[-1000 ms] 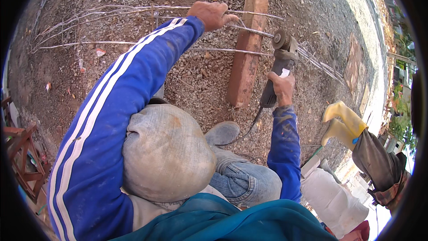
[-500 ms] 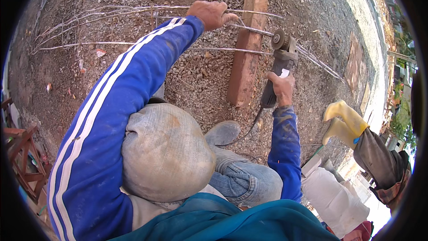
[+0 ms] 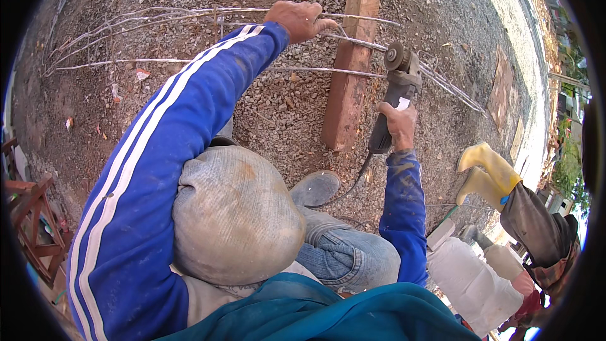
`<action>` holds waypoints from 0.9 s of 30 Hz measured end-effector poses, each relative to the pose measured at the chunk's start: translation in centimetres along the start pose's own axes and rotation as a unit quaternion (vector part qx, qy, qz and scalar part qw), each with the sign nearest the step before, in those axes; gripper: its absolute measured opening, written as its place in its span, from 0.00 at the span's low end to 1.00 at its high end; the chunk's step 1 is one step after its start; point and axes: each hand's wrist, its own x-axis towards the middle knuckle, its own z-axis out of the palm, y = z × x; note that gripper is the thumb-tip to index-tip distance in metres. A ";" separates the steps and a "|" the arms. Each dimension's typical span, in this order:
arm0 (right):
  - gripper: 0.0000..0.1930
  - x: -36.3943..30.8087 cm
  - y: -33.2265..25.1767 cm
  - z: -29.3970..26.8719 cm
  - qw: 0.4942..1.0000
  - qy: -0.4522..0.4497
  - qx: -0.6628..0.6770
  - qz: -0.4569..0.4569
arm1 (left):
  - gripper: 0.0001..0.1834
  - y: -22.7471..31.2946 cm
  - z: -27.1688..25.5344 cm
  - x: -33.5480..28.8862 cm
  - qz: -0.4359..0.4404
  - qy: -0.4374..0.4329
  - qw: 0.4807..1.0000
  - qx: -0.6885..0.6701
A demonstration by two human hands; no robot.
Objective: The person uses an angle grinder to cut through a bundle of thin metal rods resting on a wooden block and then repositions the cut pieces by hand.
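Observation:
My left hand (image 3: 295,20) is closed around the upper steel rods (image 3: 246,11) of a tied rebar cage, just left of a reddish wooden beam (image 3: 344,101). The rods lie across the beam. In my right hand (image 3: 402,127) is a grey angle grinder (image 3: 396,93), gripped by its body, with its head pointing away from me. Its cutting disc (image 3: 394,55) sits right at a middle rod, to the right of the beam; whether it touches the steel I cannot tell. The grinder's dark cord (image 3: 355,181) runs back toward my boot.
Gravel ground (image 3: 271,117) lies underneath, with brick bits scattered over it. Another person's yellow boots (image 3: 486,167) stand at the right. A white cloth-like bundle (image 3: 473,284) is at lower right, and reddish timber frames (image 3: 38,227) are at the left edge.
My hands and the grinder hold nearly the same place. At lower right, beside the white bundle, a pale rounded shape and the clothing near it have shifted.

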 end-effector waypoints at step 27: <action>0.23 0.1 -0.1 0.0 0.999 -0.023 0.037 0.026 | 0.36 0.0 0.1 0.0 -0.001 0.000 1.000 0.010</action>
